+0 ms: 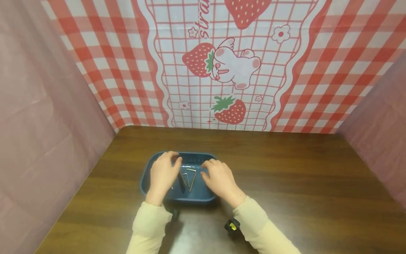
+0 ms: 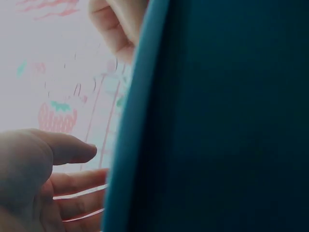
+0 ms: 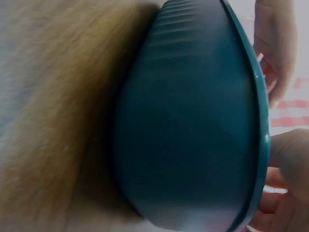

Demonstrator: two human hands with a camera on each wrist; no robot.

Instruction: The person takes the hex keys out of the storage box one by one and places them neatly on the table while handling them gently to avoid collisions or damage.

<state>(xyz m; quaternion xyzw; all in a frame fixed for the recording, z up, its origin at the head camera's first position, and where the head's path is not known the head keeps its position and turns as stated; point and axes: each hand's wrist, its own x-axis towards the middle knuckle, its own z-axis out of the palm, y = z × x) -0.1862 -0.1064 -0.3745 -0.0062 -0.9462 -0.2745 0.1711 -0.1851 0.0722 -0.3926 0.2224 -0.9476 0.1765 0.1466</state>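
Note:
A blue tray (image 1: 200,200) with rounded corners stands on the table, and several L-shaped metal hex keys (image 1: 192,180) lie on its floor. My left hand (image 1: 163,175) hovers over the tray's left part, thumb and fingers apart, with nothing visible between them. In the left wrist view the tray's wall (image 2: 231,121) hides part of that hand's fingers. Over the right part of the tray is my right hand (image 1: 219,177), its fingers loosely bent and nothing seen in them. The right wrist view shows the tray's outer side (image 3: 188,121), with the right hand (image 3: 292,169) behind the rim.
The brown wooden table (image 1: 285,176) extends around the tray. A red-and-white strawberry cloth (image 1: 228,70) hangs behind it, with pinkish curtains (image 1: 41,106) at both sides. Dark wrist cameras (image 1: 232,225) sit below the sleeves.

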